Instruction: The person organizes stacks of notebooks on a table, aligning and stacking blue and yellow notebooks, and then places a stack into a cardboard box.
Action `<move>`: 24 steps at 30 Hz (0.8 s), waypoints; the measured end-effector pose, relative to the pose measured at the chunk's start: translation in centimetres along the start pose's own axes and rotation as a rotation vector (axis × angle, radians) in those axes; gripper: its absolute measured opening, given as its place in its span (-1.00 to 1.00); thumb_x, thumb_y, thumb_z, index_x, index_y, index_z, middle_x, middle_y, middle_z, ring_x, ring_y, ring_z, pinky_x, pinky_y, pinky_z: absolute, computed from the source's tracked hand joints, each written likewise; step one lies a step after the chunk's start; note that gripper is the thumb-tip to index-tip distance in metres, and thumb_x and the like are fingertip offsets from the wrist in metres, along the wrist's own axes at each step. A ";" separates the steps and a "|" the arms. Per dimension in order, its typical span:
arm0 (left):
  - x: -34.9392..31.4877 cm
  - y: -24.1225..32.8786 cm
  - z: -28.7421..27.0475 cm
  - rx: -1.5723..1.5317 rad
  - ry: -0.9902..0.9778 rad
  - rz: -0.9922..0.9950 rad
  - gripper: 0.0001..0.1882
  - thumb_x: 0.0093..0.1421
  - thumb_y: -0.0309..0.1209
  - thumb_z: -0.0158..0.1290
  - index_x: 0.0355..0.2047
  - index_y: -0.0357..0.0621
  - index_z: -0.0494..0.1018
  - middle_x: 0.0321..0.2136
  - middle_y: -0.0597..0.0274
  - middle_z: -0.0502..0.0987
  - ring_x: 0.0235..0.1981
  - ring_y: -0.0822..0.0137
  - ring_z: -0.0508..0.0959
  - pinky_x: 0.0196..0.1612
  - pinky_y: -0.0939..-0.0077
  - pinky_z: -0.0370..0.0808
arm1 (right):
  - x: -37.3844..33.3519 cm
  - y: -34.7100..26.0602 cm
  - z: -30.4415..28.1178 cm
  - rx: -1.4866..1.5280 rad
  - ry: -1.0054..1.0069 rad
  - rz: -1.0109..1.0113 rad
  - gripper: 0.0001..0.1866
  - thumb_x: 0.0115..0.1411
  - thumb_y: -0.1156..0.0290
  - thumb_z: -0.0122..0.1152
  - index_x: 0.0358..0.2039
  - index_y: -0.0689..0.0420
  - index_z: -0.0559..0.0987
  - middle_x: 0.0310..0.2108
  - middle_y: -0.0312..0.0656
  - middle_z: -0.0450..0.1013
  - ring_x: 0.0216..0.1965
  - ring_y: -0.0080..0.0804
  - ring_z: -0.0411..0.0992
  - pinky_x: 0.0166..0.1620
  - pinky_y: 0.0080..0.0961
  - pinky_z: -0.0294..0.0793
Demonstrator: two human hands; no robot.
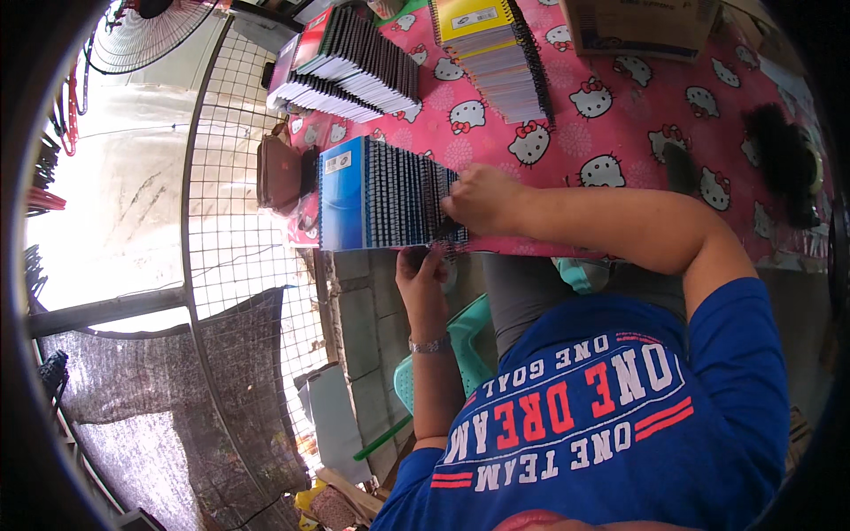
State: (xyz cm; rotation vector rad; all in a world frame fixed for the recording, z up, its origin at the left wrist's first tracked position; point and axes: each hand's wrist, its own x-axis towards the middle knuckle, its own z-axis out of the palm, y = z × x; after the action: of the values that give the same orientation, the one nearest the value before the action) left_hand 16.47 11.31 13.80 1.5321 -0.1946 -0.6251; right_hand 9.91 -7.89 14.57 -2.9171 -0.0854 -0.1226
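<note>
Blue notebooks (pixel 382 196) lie overlapped at the table's (pixel 633 115) near edge, the right hand (pixel 485 200) curled over that edge, the left hand (pixel 421 274) half-closed beside it, though I cannot tell what either grips.

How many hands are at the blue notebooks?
2: right hand at the right end of the blue notebooks, left hand at their near edge. No other shows.

The head view (wide fisheye) looks steeply down, near.

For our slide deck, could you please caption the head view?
Left hand and right hand at one end of a row of blue spiral notebooks on a pink patterned tablecloth.
</note>
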 end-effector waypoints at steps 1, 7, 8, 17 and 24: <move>0.0 0.0 -0.2 -0.039 0.018 -0.011 -0.78 0.11 -0.61 0.15 -0.30 -0.12 0.35 -0.50 0.36 0.44 -0.58 0.53 0.39 -0.53 0.64 0.29 | -0.3 0.2 0.2 -0.001 -0.002 0.001 -0.83 0.10 0.35 0.02 -0.38 0.10 0.55 -0.39 -0.15 0.52 -0.27 -0.30 0.51 -0.19 -0.31 0.46; 0.4 -0.7 -0.8 -0.148 0.004 -0.050 -0.80 0.12 -0.62 0.13 -0.30 -0.15 0.35 -0.48 0.32 0.46 -0.57 0.48 0.42 -0.51 0.60 0.33 | -0.9 0.6 1.1 -0.250 0.405 -0.113 -0.84 0.08 0.34 0.03 -0.40 0.08 0.56 -0.41 -0.17 0.52 -0.27 -0.28 0.51 -0.24 -0.31 0.45; 0.4 -0.7 -0.7 -0.151 0.002 -0.051 -0.81 0.12 -0.63 0.12 -0.31 -0.16 0.35 -0.48 0.30 0.47 -0.57 0.47 0.43 -0.50 0.59 0.34 | -0.6 0.2 1.1 -0.216 0.333 -0.108 -0.84 0.08 0.34 0.04 -0.40 0.08 0.55 -0.41 -0.18 0.52 -0.27 -0.28 0.51 -0.22 -0.31 0.45; 0.7 -1.3 -1.7 -0.230 -0.035 -0.052 -0.77 0.11 -0.62 0.13 -0.27 -0.14 0.35 -0.43 0.28 0.49 -0.52 0.47 0.46 -0.44 0.59 0.37 | -0.8 1.1 2.0 -0.085 0.186 -0.023 -0.84 0.09 0.31 0.03 -0.45 0.07 0.55 -0.45 -0.24 0.50 -0.32 -0.31 0.50 -0.15 -0.30 0.43; 1.2 -2.7 -1.6 -0.125 -0.026 -0.103 -0.75 0.13 -0.60 0.13 -0.25 -0.09 0.32 -0.43 0.29 0.50 -0.53 0.48 0.45 -0.45 0.60 0.35 | -0.1 -0.1 1.8 -0.191 0.248 -0.104 -0.83 0.09 0.31 0.03 -0.48 0.08 0.55 -0.47 -0.24 0.49 -0.35 -0.30 0.50 -0.12 -0.26 0.44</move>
State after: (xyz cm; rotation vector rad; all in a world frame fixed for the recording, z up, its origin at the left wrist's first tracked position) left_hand 17.56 12.29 10.81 1.4202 -0.0944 -0.7258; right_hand 9.92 -7.40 12.84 -3.0571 -0.1948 -0.5360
